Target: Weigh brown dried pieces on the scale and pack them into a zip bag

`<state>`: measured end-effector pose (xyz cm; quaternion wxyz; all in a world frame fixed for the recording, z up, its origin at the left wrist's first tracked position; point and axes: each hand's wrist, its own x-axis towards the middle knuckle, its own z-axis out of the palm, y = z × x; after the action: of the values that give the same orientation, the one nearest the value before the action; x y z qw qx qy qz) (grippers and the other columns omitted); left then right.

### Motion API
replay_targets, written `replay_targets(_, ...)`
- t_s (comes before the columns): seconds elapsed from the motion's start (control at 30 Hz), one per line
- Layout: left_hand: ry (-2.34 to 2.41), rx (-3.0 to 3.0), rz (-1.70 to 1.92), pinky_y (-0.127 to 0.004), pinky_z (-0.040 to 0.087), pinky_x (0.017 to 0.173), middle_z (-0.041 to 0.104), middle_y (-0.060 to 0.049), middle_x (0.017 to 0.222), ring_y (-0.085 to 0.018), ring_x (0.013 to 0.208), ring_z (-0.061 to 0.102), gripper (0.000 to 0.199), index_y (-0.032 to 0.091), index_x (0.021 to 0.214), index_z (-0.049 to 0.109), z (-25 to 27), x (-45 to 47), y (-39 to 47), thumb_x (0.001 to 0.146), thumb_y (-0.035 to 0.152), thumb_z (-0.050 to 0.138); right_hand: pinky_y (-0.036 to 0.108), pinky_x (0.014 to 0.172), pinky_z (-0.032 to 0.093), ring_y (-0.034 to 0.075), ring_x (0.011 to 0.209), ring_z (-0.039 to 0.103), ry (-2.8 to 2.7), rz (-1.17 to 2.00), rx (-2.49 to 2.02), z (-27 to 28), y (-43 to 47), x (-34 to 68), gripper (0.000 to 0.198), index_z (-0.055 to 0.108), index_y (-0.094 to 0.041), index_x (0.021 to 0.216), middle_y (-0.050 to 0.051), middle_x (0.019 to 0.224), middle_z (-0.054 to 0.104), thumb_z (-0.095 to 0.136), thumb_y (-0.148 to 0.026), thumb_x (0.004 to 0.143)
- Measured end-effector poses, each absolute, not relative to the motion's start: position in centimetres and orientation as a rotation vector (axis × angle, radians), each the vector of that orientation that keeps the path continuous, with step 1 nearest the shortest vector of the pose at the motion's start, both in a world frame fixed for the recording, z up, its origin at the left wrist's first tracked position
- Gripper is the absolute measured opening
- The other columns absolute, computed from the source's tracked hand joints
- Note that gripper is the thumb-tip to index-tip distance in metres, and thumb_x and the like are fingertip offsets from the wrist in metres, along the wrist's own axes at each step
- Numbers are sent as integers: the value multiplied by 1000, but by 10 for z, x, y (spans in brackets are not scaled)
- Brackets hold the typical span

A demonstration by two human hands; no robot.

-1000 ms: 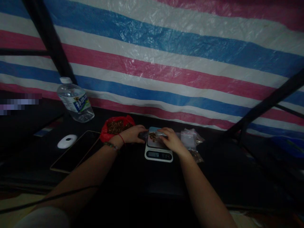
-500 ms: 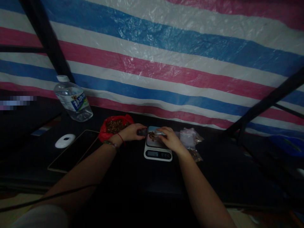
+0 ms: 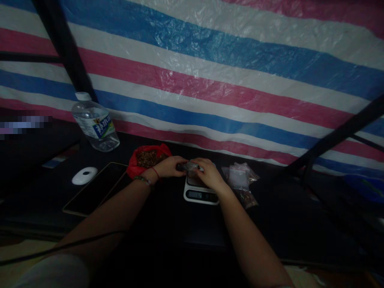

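Probably a makeshift stall: striped tarp wall [image 3: 210, 80], dark table [image 3: 168, 224], small scale [image 3: 200, 195].

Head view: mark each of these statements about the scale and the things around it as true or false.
1. Both hands hold a small clear bag over the scale. True: the left hand and right hand meet on it.
2. The red bag lies right of the scale. False: it lies on the left, beside the left hand.
3. A water bottle stands at the back left. True.
4. The pile of small clear bags sits on the scale. False: it lies on the dark table, right of the scale.
5. The white round thing lies on the tablet. False: it lies beside it.
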<state>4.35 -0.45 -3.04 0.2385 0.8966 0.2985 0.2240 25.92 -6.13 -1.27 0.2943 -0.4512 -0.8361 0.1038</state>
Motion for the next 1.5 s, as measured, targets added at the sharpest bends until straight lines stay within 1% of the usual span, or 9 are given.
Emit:
replay_targets(0.2,836,2454,623,-32,45,94,64,-8,116,-22,107,59,52,18,120,59,-31,44,-6,72,34,69,44,102,41,23,113,55,-2075,211,-1219,-15,-59,290,35,62,-26,119,6,118,64,54,-20,86)
replay_targets(0.3,874,2437,632,-32,45,94,64,-9,117,-22,107,60,53,16,121,59,-33,44,-4,72,33,69,44,102,41,24,113,56,-2043,172,-1290,-19,-57,308,34,63,-23,118,8,116,65,54,-19,85)
replay_targets(0.43,910,2407,655,-32,46,92,64,-10,117,-22,105,60,54,15,123,57,-37,45,-1,73,33,67,45,100,43,23,110,58,-2058,205,-1321,-25,-56,318,34,65,-23,115,8,113,66,55,-17,83)
replay_targets(0.67,877,2410,664,-32,46,93,64,-11,116,-22,105,60,53,14,121,58,-36,47,1,73,32,68,44,100,43,24,111,58,-2106,226,-1286,-24,-51,294,34,65,-21,116,9,117,66,57,-17,83)
replay_targets(0.87,794,2424,686,-32,46,92,65,-9,112,-21,103,61,49,15,118,60,-37,48,2,72,31,68,42,99,43,23,110,59,-2158,265,-1231,-21,-50,270,34,66,-25,113,5,116,67,59,-16,82)
replay_targets(1.0,804,2402,705,-32,47,88,66,-10,111,-22,100,62,51,14,118,61,-40,48,3,70,31,69,40,101,44,22,112,59,-2098,334,-1195,-19,-53,268,34,65,-24,116,6,119,66,57,-18,83)
replay_targets(1.1,782,2391,709,-32,47,90,65,-10,113,-22,102,61,50,15,118,61,-39,48,3,71,30,68,40,100,44,22,113,59,-2031,342,-1181,-19,-53,274,33,65,-24,116,7,118,66,57,-21,84)
replay_targets(1.33,801,2374,705,-32,47,90,66,-11,112,-22,101,62,50,14,116,63,-32,47,-2,69,30,70,42,95,47,23,108,61,-1945,337,-1285,-22,-61,302,35,65,-24,115,8,115,67,63,-22,80)
replay_targets(1.5,783,2289,640,-27,49,82,69,-8,106,-19,92,65,47,14,113,64,-29,40,-9,68,26,69,40,91,49,23,101,64,-2032,462,-1303,-15,-77,312,29,71,-21,102,8,105,71,71,-22,73)
